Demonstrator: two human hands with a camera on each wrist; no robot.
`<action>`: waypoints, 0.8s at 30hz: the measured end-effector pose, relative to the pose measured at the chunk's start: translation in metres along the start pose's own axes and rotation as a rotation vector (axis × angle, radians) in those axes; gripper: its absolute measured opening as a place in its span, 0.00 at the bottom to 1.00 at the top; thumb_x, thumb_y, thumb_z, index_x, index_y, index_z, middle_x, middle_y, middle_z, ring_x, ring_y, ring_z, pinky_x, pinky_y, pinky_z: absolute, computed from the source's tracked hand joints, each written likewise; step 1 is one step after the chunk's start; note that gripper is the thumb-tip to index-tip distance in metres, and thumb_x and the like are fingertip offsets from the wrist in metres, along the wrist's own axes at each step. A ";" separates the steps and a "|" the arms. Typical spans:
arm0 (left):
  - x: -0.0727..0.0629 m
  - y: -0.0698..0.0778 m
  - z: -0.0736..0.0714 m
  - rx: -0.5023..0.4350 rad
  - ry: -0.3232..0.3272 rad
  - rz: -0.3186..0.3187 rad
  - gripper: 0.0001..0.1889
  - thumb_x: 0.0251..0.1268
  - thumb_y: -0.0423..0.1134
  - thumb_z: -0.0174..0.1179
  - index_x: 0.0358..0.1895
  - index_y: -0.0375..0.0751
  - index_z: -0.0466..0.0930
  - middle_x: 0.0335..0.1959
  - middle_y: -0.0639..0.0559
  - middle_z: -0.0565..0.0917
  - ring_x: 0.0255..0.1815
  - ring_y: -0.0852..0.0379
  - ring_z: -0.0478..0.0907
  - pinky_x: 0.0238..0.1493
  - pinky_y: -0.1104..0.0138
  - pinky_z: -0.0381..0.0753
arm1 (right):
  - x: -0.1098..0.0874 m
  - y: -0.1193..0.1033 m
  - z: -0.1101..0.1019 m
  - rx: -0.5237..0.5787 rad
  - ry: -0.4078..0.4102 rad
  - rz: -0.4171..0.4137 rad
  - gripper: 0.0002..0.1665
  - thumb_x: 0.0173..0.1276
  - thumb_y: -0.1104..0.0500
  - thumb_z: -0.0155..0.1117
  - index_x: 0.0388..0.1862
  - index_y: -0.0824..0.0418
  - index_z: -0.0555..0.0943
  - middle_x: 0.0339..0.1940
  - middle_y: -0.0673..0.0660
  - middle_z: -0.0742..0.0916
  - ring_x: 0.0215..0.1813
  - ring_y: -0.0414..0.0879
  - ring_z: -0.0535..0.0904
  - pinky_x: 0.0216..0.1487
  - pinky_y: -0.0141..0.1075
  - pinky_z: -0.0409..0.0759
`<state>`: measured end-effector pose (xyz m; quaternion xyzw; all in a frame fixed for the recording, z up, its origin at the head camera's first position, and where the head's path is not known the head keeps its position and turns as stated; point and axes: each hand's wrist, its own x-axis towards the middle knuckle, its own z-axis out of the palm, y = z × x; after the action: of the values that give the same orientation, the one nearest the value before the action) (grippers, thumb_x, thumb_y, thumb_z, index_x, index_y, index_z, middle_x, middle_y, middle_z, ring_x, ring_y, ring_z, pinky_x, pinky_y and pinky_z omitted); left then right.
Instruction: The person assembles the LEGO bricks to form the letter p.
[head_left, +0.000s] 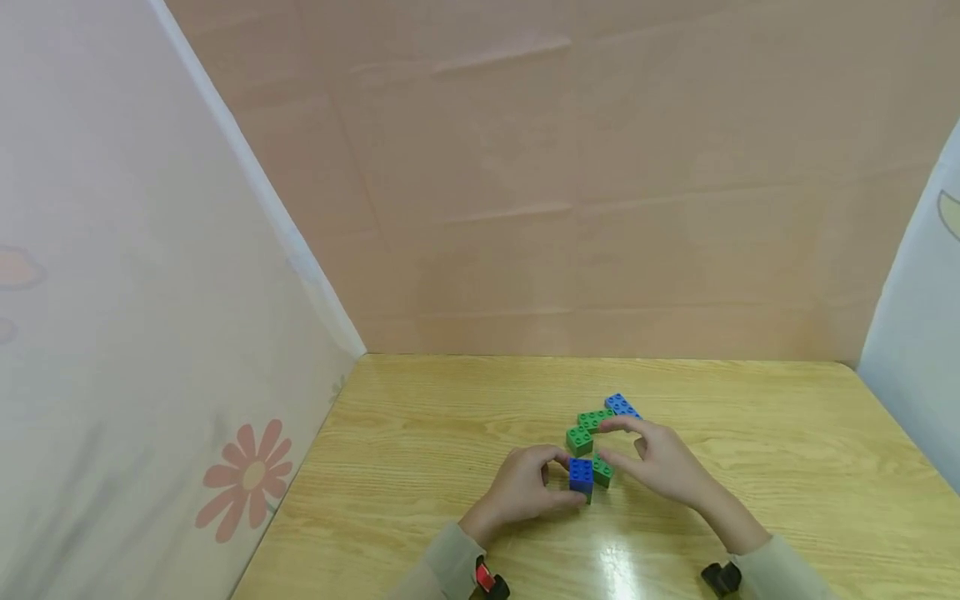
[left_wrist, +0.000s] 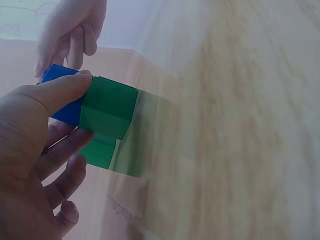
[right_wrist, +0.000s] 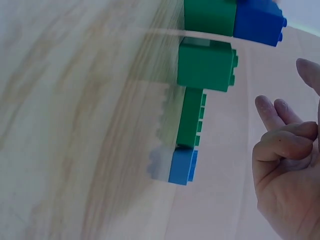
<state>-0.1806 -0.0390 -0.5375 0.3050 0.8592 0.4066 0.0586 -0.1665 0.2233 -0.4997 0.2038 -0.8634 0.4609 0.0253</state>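
Observation:
My left hand point(head_left: 528, 487) pinches a dark blue building brick point(head_left: 581, 471) between thumb and fingers. This brick sits on top of a green brick point(left_wrist: 109, 102), and in the left wrist view the thumb lies across the blue one near the joint. My right hand point(head_left: 663, 462) hovers just to the right, thumb and forefinger spread, with nothing between them. Below its fingertips, a green brick point(head_left: 602, 471) stands close beside the blue-and-green stack. In the right wrist view the right hand point(right_wrist: 287, 155) is apart from all the bricks.
Behind the stack, a squarish green brick point(head_left: 579, 440), a longer green brick point(head_left: 595, 420) and a lighter blue brick point(head_left: 622, 406) lie in a loose row. All rest on a glossy wood-grain table point(head_left: 450, 400), with a beige cloth backdrop point(head_left: 562, 208) behind and pale side sheets.

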 end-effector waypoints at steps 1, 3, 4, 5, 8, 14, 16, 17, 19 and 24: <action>0.000 0.000 0.000 -0.003 0.000 0.001 0.20 0.55 0.52 0.80 0.50 0.55 0.87 0.35 0.64 0.85 0.17 0.70 0.66 0.18 0.74 0.66 | 0.001 0.001 0.000 0.007 0.005 0.004 0.23 0.72 0.52 0.72 0.61 0.60 0.82 0.09 0.40 0.64 0.12 0.30 0.53 0.11 0.27 0.57; 0.000 0.000 0.001 -0.008 0.001 0.001 0.20 0.55 0.52 0.80 0.50 0.55 0.87 0.37 0.64 0.86 0.18 0.70 0.66 0.19 0.74 0.66 | 0.002 0.004 0.000 0.014 0.017 -0.001 0.23 0.72 0.52 0.72 0.61 0.60 0.82 0.16 0.46 0.77 0.12 0.30 0.53 0.10 0.29 0.58; 0.000 0.000 0.001 -0.012 0.001 0.001 0.20 0.56 0.52 0.80 0.50 0.55 0.87 0.37 0.63 0.86 0.18 0.70 0.66 0.19 0.74 0.66 | 0.003 0.005 -0.001 0.017 0.023 -0.004 0.22 0.72 0.53 0.73 0.61 0.60 0.82 0.22 0.51 0.82 0.12 0.30 0.54 0.10 0.29 0.59; 0.000 0.000 0.001 -0.013 0.001 0.001 0.19 0.56 0.52 0.80 0.50 0.55 0.87 0.37 0.63 0.86 0.18 0.69 0.67 0.19 0.74 0.66 | 0.003 0.006 -0.001 0.017 0.025 -0.010 0.22 0.71 0.54 0.73 0.60 0.61 0.82 0.30 0.56 0.86 0.12 0.30 0.54 0.10 0.29 0.59; 0.000 0.001 0.000 -0.021 0.000 -0.001 0.19 0.57 0.52 0.79 0.50 0.55 0.87 0.36 0.61 0.87 0.19 0.69 0.67 0.20 0.74 0.66 | 0.006 0.009 -0.002 0.002 0.026 -0.028 0.22 0.71 0.55 0.73 0.60 0.62 0.82 0.50 0.63 0.87 0.12 0.30 0.55 0.11 0.28 0.60; 0.000 0.002 -0.001 -0.016 0.005 -0.001 0.19 0.57 0.53 0.79 0.50 0.54 0.87 0.38 0.67 0.85 0.20 0.69 0.68 0.22 0.74 0.68 | 0.013 0.016 -0.005 -0.035 -0.006 0.006 0.28 0.71 0.51 0.73 0.64 0.63 0.80 0.24 0.52 0.83 0.13 0.31 0.55 0.13 0.30 0.60; 0.000 0.002 -0.001 -0.017 0.004 -0.004 0.19 0.58 0.53 0.78 0.50 0.55 0.87 0.39 0.70 0.84 0.20 0.69 0.68 0.22 0.74 0.68 | 0.016 0.019 -0.006 -0.034 -0.014 0.025 0.30 0.71 0.51 0.74 0.65 0.64 0.80 0.25 0.52 0.83 0.13 0.32 0.55 0.13 0.30 0.61; 0.000 0.002 -0.001 -0.019 0.004 -0.005 0.19 0.58 0.54 0.78 0.50 0.55 0.87 0.39 0.71 0.84 0.21 0.69 0.68 0.22 0.74 0.68 | 0.017 0.021 -0.007 -0.034 -0.021 0.036 0.30 0.71 0.50 0.74 0.66 0.64 0.79 0.25 0.52 0.83 0.13 0.32 0.56 0.13 0.30 0.60; 0.001 0.001 0.000 -0.025 0.001 -0.010 0.19 0.58 0.54 0.78 0.50 0.56 0.87 0.39 0.72 0.83 0.21 0.69 0.68 0.22 0.74 0.68 | 0.020 0.025 -0.007 -0.033 -0.029 0.057 0.32 0.70 0.50 0.74 0.67 0.64 0.79 0.21 0.54 0.82 0.12 0.32 0.56 0.13 0.29 0.60; 0.001 0.001 0.000 -0.031 0.002 -0.012 0.19 0.58 0.53 0.78 0.50 0.57 0.87 0.39 0.72 0.83 0.21 0.69 0.68 0.23 0.74 0.68 | 0.027 0.036 -0.007 -0.053 -0.031 0.052 0.33 0.69 0.49 0.75 0.67 0.63 0.79 0.45 0.62 0.89 0.11 0.33 0.57 0.13 0.29 0.62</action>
<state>-0.1811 -0.0380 -0.5371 0.2982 0.8547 0.4200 0.0649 -0.2061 0.2373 -0.5180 0.1877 -0.8806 0.4350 0.0053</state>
